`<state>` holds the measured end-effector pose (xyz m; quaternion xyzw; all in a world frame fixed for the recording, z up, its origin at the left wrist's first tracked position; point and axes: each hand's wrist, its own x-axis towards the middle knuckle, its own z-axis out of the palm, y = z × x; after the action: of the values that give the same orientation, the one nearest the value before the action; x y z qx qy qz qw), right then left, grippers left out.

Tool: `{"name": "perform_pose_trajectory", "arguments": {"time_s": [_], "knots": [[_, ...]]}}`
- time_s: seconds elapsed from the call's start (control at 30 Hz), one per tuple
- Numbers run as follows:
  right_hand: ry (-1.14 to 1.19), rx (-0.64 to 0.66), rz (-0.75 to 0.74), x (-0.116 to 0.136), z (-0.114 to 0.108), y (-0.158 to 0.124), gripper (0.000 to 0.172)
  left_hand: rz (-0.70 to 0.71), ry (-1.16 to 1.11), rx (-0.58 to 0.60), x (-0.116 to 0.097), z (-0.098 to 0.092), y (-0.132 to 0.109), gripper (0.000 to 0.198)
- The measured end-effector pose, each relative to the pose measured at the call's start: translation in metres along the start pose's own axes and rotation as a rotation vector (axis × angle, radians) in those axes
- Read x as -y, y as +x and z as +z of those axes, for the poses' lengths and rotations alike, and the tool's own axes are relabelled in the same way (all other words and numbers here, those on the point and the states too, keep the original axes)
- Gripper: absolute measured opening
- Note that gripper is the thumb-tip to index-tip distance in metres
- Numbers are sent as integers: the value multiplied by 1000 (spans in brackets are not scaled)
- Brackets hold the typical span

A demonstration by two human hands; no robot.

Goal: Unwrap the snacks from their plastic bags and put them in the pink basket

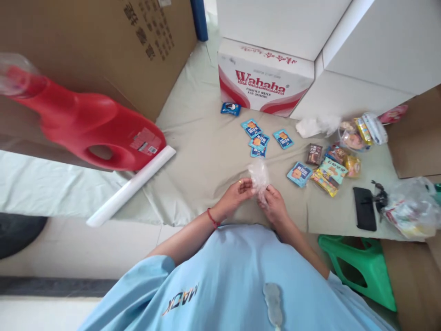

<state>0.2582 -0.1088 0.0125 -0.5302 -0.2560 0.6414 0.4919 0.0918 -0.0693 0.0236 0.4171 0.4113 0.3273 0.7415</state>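
Blue shirt below, clear plastic bag between the left hand and right hand.
The right pinches the bag's lower end; the left, curled, touches its side, grip unclear. Blue packets lie beyond both hands, a black phone to their right.

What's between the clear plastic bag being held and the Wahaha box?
In the head view, overlapping blue snack packets lie between the clear plastic bag and the Wahaha box, with one more packet to their right.
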Motion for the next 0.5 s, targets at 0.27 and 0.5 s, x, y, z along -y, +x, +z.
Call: {"name": "perform_pose_trajectory", "arguments": {"time_s": [0.27,0.5], "knots": [[-411,-155,-171,1,-27,-10,28,21,-31,-318,7,7,-14,59],[-549,-126,-253,6,-17,-13,33,25,229,-260,0,16,-18,29]]}}
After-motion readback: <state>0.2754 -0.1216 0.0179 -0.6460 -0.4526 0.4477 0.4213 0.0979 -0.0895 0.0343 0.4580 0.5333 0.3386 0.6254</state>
